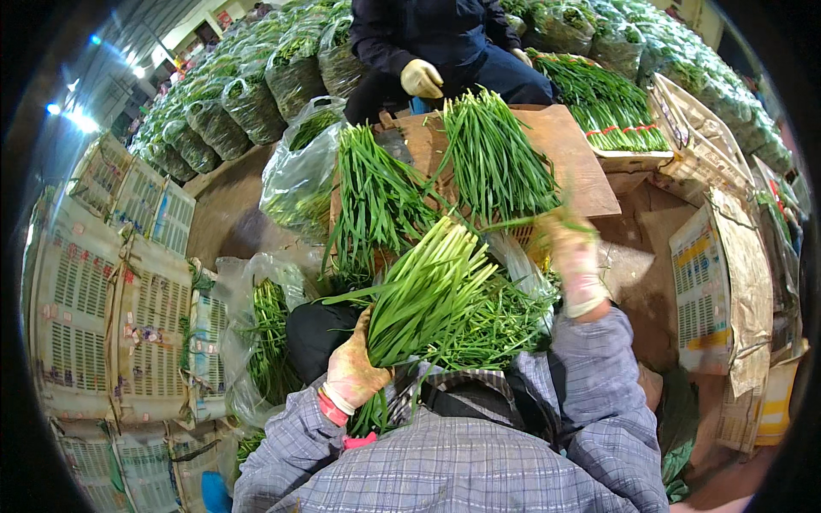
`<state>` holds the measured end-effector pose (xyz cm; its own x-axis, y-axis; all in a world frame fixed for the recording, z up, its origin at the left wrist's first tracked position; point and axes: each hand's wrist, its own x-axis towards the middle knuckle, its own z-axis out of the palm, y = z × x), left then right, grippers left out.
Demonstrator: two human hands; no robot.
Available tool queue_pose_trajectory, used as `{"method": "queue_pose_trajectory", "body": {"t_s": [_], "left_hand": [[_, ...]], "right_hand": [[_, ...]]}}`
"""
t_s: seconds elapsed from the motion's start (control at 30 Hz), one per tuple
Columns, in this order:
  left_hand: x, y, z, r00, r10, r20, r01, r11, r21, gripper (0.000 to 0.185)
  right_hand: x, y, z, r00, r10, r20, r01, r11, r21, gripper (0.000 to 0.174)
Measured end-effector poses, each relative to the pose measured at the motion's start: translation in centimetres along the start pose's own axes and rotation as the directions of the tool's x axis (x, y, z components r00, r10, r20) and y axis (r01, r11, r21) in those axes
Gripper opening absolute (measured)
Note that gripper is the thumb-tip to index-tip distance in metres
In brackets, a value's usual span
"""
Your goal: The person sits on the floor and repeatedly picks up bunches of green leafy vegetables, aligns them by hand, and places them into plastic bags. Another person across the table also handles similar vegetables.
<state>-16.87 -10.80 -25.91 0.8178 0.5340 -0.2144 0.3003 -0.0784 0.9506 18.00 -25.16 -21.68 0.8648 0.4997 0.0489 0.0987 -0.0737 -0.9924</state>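
My left hand (360,372), in a stained pale glove, grips a thick bunch of green leafy stalks, likely garlic chives (430,288), with the pale stem ends pointing up and to the right. To the right of that bunch, my gloved right hand (567,250) is motion-blurred, with a few thin green strands at its fingers; its grip is unclear. Beneath and beside the bunch, loose green leaves (500,320) lie heaped over my lap. Two larger piles of the stalks, a left one (378,199) and a right one (497,160), rest on a wooden board (577,173).
A person (423,38) wearing pale gloves sits across the board. Filled clear plastic bags (295,173) stand at the left and behind. Plastic crates (83,320) are stacked at far left, others (702,288) at right. Bundles tied with red bands (622,128) lie at the back right.
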Motion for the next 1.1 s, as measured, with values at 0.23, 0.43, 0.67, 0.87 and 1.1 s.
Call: {"method": "queue_pose_trajectory", "body": {"t_s": [0.23,0.43,0.67,0.87,1.1], "left_hand": [[-0.4,2.8,-0.1,0.994,0.065,-0.085,0.008,0.746,0.666,0.102],[-1.0,4.9,0.1,0.972,0.225,-0.068,-0.092,0.63,0.771,0.105],[-1.2,5.1,-1.9,0.959,0.222,-0.174,0.017,0.571,0.821,0.106],[-0.8,5.7,-2.3,0.941,0.308,-0.142,0.006,0.404,0.915,0.114],[-0.7,7.0,-2.3,0.959,0.257,-0.116,0.065,0.198,0.978,0.121]], "right_hand": [[-5.2,-4.9,0.8,0.811,-0.148,0.566,0.016,0.973,0.232,0.022],[-4.0,-1.9,3.7,0.577,-0.635,0.514,0.813,0.504,-0.29,0.023],[-4.0,-6.1,-1.3,0.741,0.027,0.671,0.247,0.918,-0.31,0.03],[-5.1,-6.9,1.6,0.602,-0.275,0.749,0.773,0.435,-0.462,0.064],[-6.1,-6.8,4.4,0.539,-0.488,0.686,0.831,0.176,-0.528,0.048]]}}
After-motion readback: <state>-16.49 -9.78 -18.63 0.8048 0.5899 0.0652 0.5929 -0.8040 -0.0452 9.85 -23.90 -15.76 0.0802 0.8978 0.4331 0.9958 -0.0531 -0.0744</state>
